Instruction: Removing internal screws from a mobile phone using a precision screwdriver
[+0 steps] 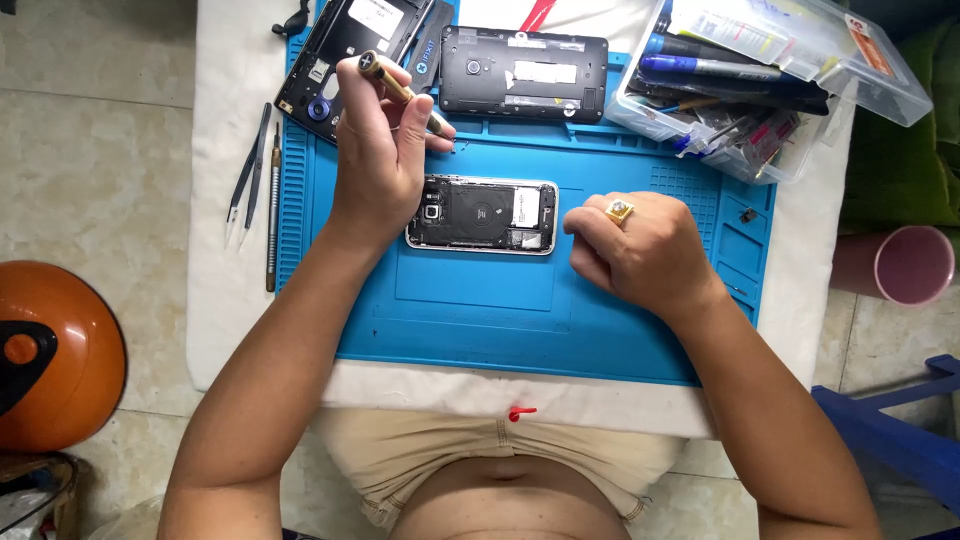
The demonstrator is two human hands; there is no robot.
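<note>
Head view, looking straight down at the bench. My left hand (380,160) is closed around a brass-handled screwdriver (400,88), tip pointing toward the upper edge of the opened smartphone (482,214); I cannot tell whether the tip touches the phone. My right hand (635,250), gold ring on one finger, is curled into a loose fist resting on the blue repair mat (480,320) just beside the phone's right end. I cannot tell whether it pinches anything.

The phone lies back-off in the middle of the mat, coil and boards exposed.

Risks as I judge them:
- Nothing pins the phone down, so a push from the driver could slide it.
- A slipped tip could gouge the exposed coil.
- Any small loose part near the mat's upper channel could roll off, unseen.
- The open plastic tool box (740,80) overhangs the table edge at upper right; a nudge could tip it.
</note>
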